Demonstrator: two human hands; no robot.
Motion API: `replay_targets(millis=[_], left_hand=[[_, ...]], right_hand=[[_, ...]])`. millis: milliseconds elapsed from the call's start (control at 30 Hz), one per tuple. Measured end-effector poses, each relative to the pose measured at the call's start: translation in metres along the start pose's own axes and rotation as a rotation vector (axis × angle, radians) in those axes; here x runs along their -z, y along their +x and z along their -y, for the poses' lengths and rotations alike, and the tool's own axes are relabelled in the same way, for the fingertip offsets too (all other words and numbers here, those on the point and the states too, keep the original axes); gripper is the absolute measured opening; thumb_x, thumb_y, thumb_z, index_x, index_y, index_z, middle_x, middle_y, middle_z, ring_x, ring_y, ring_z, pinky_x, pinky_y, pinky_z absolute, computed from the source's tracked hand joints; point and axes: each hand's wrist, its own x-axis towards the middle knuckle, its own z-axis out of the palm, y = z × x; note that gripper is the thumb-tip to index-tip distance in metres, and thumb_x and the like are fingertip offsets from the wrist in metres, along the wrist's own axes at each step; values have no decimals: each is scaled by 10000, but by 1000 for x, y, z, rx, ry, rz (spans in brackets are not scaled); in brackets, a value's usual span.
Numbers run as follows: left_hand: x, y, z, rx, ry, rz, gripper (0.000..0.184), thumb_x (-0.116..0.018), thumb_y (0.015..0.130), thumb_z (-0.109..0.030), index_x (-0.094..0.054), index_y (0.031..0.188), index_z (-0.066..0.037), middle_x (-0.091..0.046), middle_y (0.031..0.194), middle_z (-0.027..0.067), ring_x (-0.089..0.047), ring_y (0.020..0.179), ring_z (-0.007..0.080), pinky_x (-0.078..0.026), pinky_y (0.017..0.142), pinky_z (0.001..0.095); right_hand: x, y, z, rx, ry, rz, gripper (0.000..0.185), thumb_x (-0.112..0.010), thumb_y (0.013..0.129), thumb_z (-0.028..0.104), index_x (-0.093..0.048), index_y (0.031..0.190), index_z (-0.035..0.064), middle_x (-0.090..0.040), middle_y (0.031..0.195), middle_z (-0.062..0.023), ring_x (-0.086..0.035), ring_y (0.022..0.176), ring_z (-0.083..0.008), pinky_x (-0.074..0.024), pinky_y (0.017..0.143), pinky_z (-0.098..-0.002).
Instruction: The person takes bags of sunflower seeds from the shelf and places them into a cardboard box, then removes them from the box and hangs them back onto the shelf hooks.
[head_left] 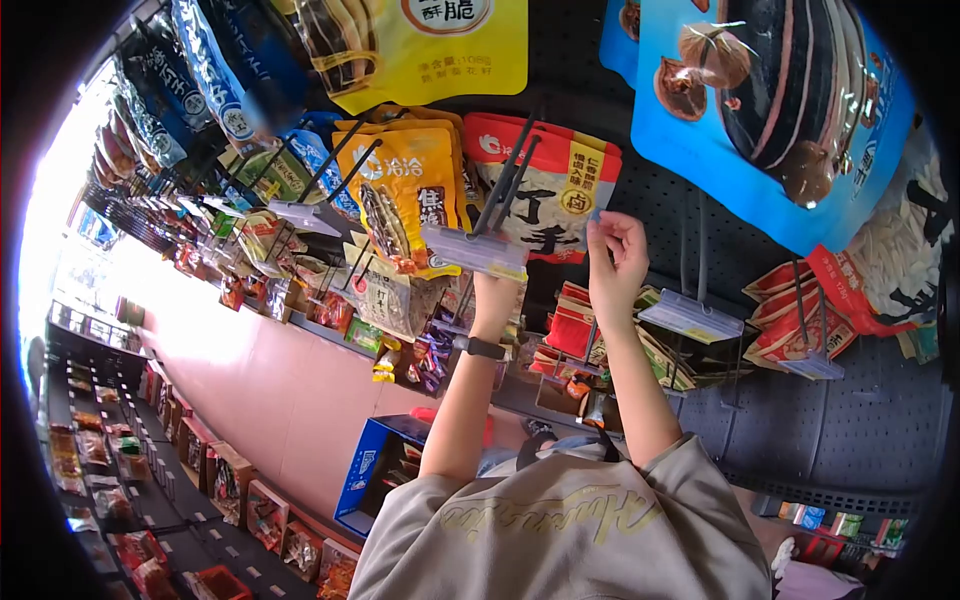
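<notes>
The far left is washed out by strong white light, thrown back as glare from the pink floor (265, 375). The hands (615, 268) are evenly lit, while the dark pegboard (850, 420) at right is left dim. Near-left shelves (185, 520) are bent by distortion inside blackened, rounded edges.

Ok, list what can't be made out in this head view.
Head view:
Left hand: fingertips hidden behind the clear label holder.
Clear label holder: print too small and blurred to read.
Large blue bag: upper part cut off by the picture's top edge.
Yellow bag: upper part cut off by the same edge.
Packets at lower left: print too small.
</notes>
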Motion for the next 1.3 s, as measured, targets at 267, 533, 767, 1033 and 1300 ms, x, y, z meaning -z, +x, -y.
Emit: replay_targets(millis=[267, 533, 767, 1033, 1300], left_hand=[[-9, 7, -22, -18, 164, 31, 875, -684, 810, -233, -108, 1404, 52, -249, 1409, 223, -263, 1306, 267, -231, 1064, 346], [-7, 3, -17, -176, 231, 131, 979, -758, 734, -204, -85, 1391, 68, -265, 1373, 218, -298, 1267, 267, -268, 1042, 348], [-18, -42, -10, -302, 144, -31, 871, -762, 701, -90, -169, 1326, 39, -386, 1258, 201, -425, 1159, 269, -365, 967, 359], [0, -79, -55, -246, 229, -80, 651, -825, 631, -89, -338, 1051, 10, -604, 1000, 160, -627, 923, 209, -531, 734, 304], [19, -99, -49, -134, 32, 12, 708, -792, 643, 1, -318, 1168, 2, -479, 1184, 126, -505, 1098, 186, -472, 881, 330]], right_hand=[[-14, 5, -1, -65, 271, 102, 109, -570, 893, 81, -517, 912, -13, -572, 814, -31, -539, 758, -56, -431, 714, -203], [-17, 3, 4, -15, 301, 57, 177, -495, 947, 146, -563, 965, -16, -588, 803, -5, -509, 719, -24, -398, 618, -188], [0, -4, 29, 5, 217, 105, 188, -502, 944, 154, -574, 934, -19, -544, 786, 13, -442, 695, -17, -355, 596, -180], [12, -21, 47, -57, 236, 246, 212, -528, 933, 178, -587, 971, -21, -588, 827, -3, -495, 699, -17, -381, 592, -172], [10, -30, 52, -143, 317, 286, 191, -514, 939, 175, -566, 888, -1, -537, 789, 33, -420, 721, -6, -333, 651, -187]])
